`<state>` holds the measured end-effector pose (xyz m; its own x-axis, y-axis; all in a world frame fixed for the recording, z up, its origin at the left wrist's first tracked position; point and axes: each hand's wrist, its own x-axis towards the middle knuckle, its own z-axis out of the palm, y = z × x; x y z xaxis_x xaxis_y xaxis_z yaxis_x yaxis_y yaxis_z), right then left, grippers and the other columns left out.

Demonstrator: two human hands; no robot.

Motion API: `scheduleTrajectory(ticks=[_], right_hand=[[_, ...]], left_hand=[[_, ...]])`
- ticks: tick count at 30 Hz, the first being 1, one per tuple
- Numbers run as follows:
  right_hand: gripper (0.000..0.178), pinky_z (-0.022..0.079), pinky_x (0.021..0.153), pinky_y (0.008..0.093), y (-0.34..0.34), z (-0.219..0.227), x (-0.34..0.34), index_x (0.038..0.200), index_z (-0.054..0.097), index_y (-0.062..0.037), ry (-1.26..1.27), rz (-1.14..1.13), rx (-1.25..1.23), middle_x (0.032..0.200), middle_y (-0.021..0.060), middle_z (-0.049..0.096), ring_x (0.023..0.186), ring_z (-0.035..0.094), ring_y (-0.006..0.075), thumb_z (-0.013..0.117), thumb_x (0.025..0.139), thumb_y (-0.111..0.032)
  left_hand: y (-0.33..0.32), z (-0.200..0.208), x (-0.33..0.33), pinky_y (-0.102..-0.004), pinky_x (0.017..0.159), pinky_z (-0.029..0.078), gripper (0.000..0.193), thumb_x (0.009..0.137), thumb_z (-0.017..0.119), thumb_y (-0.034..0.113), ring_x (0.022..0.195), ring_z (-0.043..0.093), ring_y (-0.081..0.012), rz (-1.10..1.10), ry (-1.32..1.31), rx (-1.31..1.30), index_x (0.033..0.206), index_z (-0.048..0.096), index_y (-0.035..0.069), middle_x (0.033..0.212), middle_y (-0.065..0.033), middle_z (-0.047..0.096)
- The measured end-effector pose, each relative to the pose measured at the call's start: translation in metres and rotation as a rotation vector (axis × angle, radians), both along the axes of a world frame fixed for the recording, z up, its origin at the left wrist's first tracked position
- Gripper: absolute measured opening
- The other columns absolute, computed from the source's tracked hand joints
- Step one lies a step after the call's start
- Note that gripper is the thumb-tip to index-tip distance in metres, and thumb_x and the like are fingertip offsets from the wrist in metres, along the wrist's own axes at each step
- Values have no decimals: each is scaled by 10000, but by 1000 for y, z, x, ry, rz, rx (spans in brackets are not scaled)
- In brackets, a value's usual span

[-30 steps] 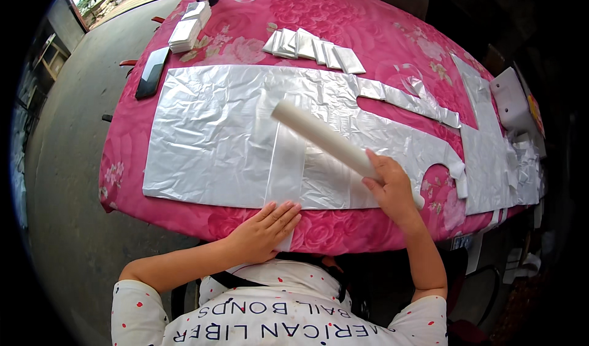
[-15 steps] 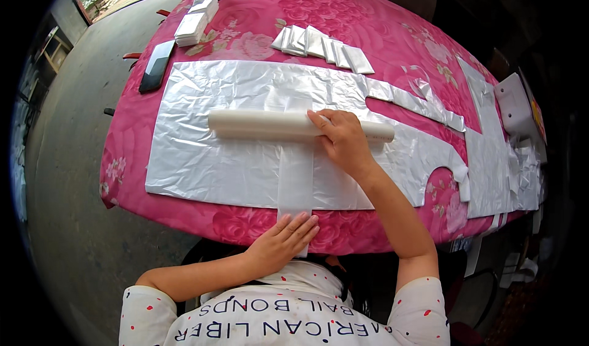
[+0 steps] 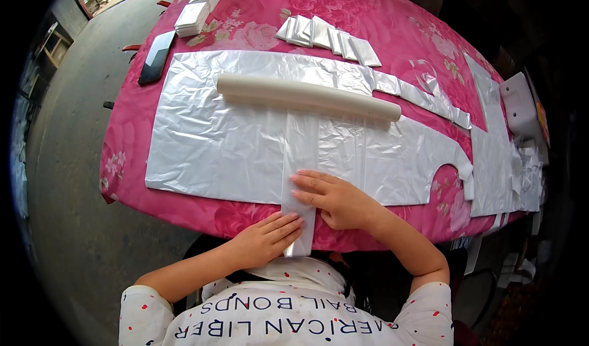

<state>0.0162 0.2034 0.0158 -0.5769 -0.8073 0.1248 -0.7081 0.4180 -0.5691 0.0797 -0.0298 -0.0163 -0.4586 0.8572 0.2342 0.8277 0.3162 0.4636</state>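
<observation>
A narrow folded strip of whitish plastic film runs from under a white pipe down to the table's near edge. My left hand lies flat at its near end, fingers stretched across the film. Just above, my right hand rests on the same strip with its fingers extended. Both hands hold nothing. Beneath the strip and pipe are spread silvery-white plastic vest bags, creased, with handle cut-outs on the right. The pipe lies crosswise on them, untouched, its right end tilted slightly nearer to me.
A pink flowered cloth covers the table. Small folded plastic packets form a row at the back. A stack of white packets and a phone sit at left. More plastic bags and a white box are at right.
My right hand has let go of the pipe and come down onto the strip near my left hand. The pipe now lies farther up the bags. My left hand has shifted slightly left.
</observation>
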Motion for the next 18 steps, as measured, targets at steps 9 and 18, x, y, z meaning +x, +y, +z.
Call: scheduleTrajectory(ticks=[9,18], right_hand=[[435,444,905,365,-3,-15,19,1087,592,-38,158,-269,-118,1178,117,541,1088,508,293,597,659,40],[225,487,697,324,-4,-1,1,948,659,-46,-97,-473,-255,872,97,649,768,595,250,600,732,-24]], left_hand=[[5,27,-36,-402,1005,360,530,691,611,134,1181,481,-276,98,55,87,1202,511,35,1246,-132,517],[16,24,-55,-391,865,422,560,705,605,209,943,594,-290,397,-105,200,1212,497,-4,1043,-138,621]])
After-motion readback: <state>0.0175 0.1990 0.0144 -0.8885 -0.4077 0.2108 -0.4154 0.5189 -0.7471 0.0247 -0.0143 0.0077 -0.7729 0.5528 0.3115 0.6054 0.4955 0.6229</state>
